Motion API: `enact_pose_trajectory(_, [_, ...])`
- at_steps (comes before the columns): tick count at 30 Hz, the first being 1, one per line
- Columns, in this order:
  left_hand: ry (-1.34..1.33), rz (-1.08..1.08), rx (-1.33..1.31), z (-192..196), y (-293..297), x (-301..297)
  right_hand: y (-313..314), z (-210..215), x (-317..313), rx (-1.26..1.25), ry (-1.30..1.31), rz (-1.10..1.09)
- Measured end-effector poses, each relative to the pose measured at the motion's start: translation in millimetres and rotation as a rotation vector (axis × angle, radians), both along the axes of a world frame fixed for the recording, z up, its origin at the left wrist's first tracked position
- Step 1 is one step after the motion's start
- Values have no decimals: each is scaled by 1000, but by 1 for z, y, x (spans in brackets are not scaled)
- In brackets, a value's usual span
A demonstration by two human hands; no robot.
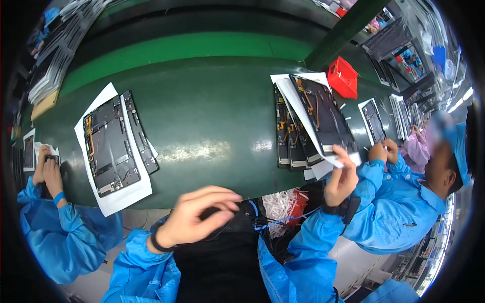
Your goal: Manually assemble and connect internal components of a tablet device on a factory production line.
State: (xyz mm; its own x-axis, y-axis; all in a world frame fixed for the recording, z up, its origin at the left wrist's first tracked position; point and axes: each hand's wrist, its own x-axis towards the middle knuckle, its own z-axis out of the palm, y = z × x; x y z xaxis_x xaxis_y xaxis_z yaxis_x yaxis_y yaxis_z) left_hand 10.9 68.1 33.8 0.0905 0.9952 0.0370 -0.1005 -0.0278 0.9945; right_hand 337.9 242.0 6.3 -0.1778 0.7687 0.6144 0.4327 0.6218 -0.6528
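Observation:
My left hand [199,214] hovers over the table's front edge, fingers loosely bent, thumb apart, holding nothing. My right hand [343,177] pinches the near corner of a black laptop casing panel [326,111] with an orange ribbon cable. This panel tops a stack, with a white sheet [298,103] beneath it; the fingers partly cover that corner. Lower in the stack, similar black panels [283,141] fan out to the left. On the left of the table lies another casing panel [108,146] on white paper [126,199], overlapping a further black panel [139,126].
The dark green table [212,106] has a raised back and a green post [346,33]. A red bin [342,78] stands behind the right stack. Co-workers in blue sit at left [65,237] and right [404,207]. Below the edge are a red container of white strips [283,212] and a blue coiled cord [283,220].

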Motion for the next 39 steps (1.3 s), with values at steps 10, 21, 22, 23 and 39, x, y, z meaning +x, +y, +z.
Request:
enact_pose_trajectory(10, [-507,123,-313,-36,48,40,-116,44,-89,-232,-378,499])
enact_pose_trajectory(21, [-245,162,-294,-55,-60,14,-51,18,-148,-170,-416,398])
enact_pose_trajectory(22, [-245,168,-305,-57,-64,13,-49,9,-154,-167,-420,432])
enact_pose_trajectory(23, [-170,146,-330,-58,-68,10,-48,3,-160,-195,-404,435])
enact_pose_trajectory(39, [621,207,-101,-17,-67,-22,-57,0,-178,-395,-418,340])
